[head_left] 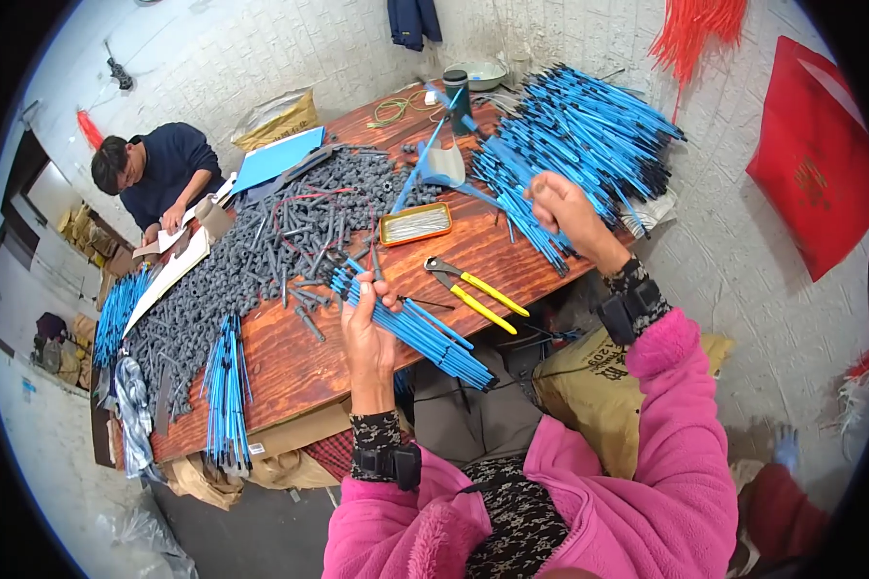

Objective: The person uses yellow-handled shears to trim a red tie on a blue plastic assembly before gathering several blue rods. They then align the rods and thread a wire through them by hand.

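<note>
My left hand (368,323) is closed around a bundle of thin blue rods (434,347) with black ends, held over the table's front edge. My right hand (568,214) is raised at the right with its fingers curled together. A smeared blue strip (500,157) runs up to those fingers; whether they grip it I cannot tell. Behind that hand lies a big heap of blue rods (589,135) with black tips. Between my hands are end-cutting pincers (478,294) with yellow handles and an orange-rimmed tray (416,225) of thin metal pins.
A wide pile of small grey plastic parts (251,232) covers the left of the reddish wooden table (314,376). Blue rod bundles (227,396) hang over its near left edge. A dark green cup (458,101) stands at the back. Another person (159,174) handles papers at far left. A yellow sack (589,386) sits below.
</note>
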### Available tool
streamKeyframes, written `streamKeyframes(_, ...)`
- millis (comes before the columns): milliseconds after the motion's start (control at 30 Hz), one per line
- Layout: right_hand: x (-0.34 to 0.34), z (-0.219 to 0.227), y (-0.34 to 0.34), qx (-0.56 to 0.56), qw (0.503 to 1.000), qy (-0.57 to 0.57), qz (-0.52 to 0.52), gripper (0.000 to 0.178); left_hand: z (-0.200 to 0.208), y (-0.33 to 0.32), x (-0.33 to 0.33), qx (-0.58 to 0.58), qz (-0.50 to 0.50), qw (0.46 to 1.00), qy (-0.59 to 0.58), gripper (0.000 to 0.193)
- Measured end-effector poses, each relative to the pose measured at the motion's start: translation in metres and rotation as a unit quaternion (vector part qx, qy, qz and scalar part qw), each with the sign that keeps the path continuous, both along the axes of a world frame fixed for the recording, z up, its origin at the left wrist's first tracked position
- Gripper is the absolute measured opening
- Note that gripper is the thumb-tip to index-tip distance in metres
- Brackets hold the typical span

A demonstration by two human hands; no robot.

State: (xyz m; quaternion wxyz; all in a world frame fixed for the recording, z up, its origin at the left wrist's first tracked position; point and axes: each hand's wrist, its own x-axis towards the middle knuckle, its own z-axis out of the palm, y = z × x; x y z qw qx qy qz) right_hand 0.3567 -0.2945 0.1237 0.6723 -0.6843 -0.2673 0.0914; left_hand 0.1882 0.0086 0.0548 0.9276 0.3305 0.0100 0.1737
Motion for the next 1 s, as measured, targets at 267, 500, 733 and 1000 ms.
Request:
streamKeyframes(267,-0.09,-0.008,0.05,-0.146,0.983,-0.079,0.085,0.019,0.005,0.0,-0.001,-0.003,-0.035,0.999,-0.022,0.023)
streamKeyframes(500,-0.099,-0.018,0.056,-0.207,0.889,-0.404,-0.056,0.01,0.023,-0.002,-0.014,-0.009,-0.023,0.999,0.035,0.026)
streamKeyframes(733,-0.117,-0.03,0.059,-0.219,0.925,-0.31,-0.025,0.008,0.012,-0.006,-0.008,0.012,0.033,0.999,-0.002,0.025)
streamKeyframes(1000,-0.12,-0.029,0.063,-0.228,0.931,-0.281,-0.04,0.008,0.015,-0.012,-0.004,0.076,0.087,0.993,0.013,0.023)
